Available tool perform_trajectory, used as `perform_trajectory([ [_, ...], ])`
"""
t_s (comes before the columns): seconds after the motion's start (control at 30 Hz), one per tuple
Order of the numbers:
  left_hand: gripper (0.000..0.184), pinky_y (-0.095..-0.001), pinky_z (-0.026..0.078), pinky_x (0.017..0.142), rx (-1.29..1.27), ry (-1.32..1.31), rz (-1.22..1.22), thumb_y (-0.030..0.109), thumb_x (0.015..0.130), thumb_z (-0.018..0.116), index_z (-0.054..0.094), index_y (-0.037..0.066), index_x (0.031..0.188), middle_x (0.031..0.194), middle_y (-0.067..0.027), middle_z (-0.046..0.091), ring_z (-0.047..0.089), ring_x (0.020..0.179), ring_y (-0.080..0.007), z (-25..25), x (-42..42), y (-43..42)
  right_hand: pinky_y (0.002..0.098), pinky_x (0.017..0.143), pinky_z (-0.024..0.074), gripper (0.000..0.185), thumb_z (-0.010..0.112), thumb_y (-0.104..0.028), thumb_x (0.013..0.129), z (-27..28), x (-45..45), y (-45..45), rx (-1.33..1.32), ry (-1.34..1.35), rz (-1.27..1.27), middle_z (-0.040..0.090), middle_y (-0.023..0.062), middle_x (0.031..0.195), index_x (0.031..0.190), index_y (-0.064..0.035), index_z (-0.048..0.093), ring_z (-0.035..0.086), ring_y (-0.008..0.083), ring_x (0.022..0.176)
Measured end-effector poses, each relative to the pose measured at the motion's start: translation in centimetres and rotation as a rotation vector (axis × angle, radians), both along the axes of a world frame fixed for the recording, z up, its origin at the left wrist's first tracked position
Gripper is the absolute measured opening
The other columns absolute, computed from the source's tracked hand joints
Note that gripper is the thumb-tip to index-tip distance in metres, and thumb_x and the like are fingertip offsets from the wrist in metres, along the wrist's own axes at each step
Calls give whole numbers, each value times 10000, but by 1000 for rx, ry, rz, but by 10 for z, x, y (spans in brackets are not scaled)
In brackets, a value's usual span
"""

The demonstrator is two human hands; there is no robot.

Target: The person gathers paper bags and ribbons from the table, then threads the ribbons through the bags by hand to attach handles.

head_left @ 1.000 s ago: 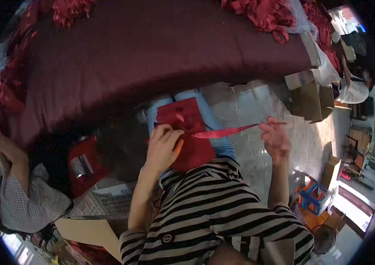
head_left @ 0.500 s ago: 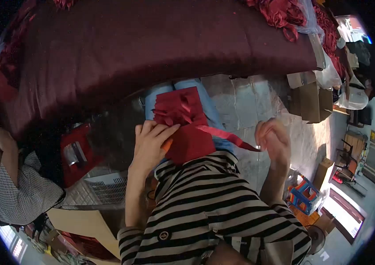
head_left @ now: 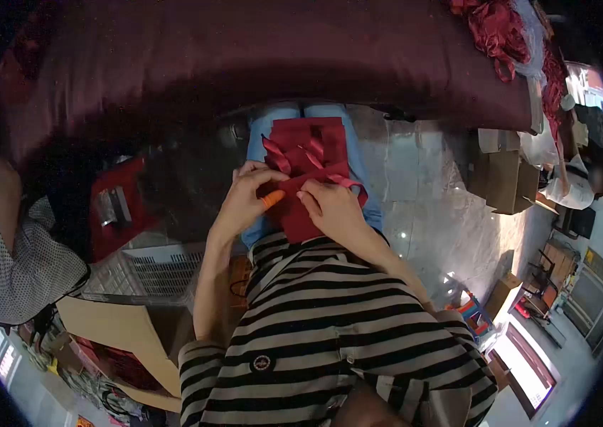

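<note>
Red cloth lies on the lap, both hands on it

Left hand: fingers bent and close together over the left side of the red cloth. One digit wears an orange covering. Right hand: fingers curled, tips down at the middle of the cloth. Whether either hand pinches the material cannot be told. The hands are near each other, with a narrow strip of cloth between the fingertips.

Red satin ribbon curves past the right hand and hangs at the right edge of the cloth; further ribbon ends lie loose on its upper part. Under the cloth are blue jeans; a black-striped shirt is nearest the camera.

Beyond the knees stands a surface covered in dark maroon fabric, bearing a tangle of red ribbon and clear plastic at its right end. To the right on the tiled floor stands an open cardboard box. To the left are a pale plastic crate, a second cardboard box and a co-worker's patterned sleeve.
</note>
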State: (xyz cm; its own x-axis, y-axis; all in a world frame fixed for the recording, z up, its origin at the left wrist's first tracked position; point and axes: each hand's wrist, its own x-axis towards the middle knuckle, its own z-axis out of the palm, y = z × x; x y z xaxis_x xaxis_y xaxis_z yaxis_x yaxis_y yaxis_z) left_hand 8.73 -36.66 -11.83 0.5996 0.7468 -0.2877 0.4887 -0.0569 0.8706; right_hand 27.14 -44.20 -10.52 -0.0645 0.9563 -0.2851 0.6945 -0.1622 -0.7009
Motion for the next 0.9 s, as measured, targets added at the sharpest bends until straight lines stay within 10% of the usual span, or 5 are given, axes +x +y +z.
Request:
perform_trajectory([
  [0.9,275,-367,299,972,155,-15,52,19,747,672,676,61,1019,951,-77,646,520,1026,-249,12,14,-20,464,551,479,135,570,-158,858,15,-10,1,1,-84,-108,606,181,640,801,-40,600,608,370,618],
])
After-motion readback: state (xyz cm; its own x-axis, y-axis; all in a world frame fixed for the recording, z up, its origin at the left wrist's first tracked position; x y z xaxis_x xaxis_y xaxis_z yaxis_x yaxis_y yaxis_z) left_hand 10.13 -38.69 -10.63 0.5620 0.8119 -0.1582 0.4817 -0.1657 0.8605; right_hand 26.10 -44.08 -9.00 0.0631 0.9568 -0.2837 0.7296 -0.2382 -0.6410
